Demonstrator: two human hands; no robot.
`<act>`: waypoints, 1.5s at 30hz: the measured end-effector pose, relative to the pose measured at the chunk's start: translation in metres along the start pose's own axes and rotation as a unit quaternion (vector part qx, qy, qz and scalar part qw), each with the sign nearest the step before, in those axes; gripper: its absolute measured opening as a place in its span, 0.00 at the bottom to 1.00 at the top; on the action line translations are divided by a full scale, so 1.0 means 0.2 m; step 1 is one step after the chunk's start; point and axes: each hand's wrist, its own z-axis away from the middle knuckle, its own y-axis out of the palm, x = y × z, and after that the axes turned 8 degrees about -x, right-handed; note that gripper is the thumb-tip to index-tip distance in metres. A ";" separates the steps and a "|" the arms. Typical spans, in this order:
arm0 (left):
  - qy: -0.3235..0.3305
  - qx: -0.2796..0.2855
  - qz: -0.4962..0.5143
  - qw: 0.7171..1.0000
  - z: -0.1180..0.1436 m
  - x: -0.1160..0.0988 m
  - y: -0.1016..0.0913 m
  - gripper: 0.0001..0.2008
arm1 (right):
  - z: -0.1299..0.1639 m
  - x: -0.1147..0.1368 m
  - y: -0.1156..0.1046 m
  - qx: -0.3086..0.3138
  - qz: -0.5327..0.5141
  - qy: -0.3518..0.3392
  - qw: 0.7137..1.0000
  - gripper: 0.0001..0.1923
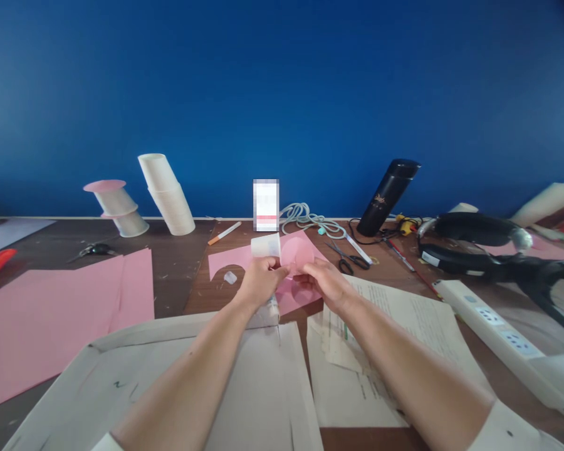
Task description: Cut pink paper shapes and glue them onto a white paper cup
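Your left-hand grip (259, 280) is closed around a small white paper cup (266, 245), which lies on its side with its long axis running roughly left to right and one end turned toward your right hand. Your right-hand grip (323, 283) pinches the lower edge of a round pink paper disc (297, 253) between thumb and fingertips, holding it upright and facing you. The disc sits just to the right of the cup, touching or nearly touching that near end; you cannot tell from this angle whether it is flush. Both hands meet just above the brown wooden surface (178, 275), over a cut sheet of pink paper (230, 260) that has a rounded notch in it.

So the relation that counts is sideways: cup on the left, disc on the right, cup axis pointing into the disc's face. Your right hand is the one nearer the disc, your left nearer the cup.

Beyond your hands lie black-handled scissors (345, 260), and a stack of white paper cups (167, 194) leans at the back left.
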 end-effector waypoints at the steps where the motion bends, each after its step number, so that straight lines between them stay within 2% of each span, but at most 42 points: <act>1: -0.005 -0.002 0.003 1.000 0.00 0.00 0.00 0.15 | 0.00 0.01 0.00 -0.001 -0.001 0.004 1.000 0.05; 8: -0.024 -0.018 0.038 0.999 -0.02 0.04 -0.01 0.15 | 0.00 0.03 -0.01 -0.008 0.030 0.006 0.999 0.08; 17: -0.017 -0.025 0.043 0.999 -0.03 0.05 -0.01 0.15 | 0.01 0.01 0.00 -0.032 0.109 -0.040 0.993 0.16; 23: -0.016 -0.027 0.028 0.999 -0.03 0.04 -0.01 0.16 | 0.01 0.01 0.00 -0.017 0.075 -0.026 0.997 0.16; 31: -0.021 -0.019 0.022 0.999 -0.02 0.03 -0.01 0.16 | 0.02 0.01 0.01 -0.025 0.101 -0.045 0.994 0.18; 45: -0.040 -0.020 0.036 0.998 -0.01 0.02 -0.01 0.15 | 0.04 0.05 0.02 -0.038 0.150 -0.038 0.987 0.16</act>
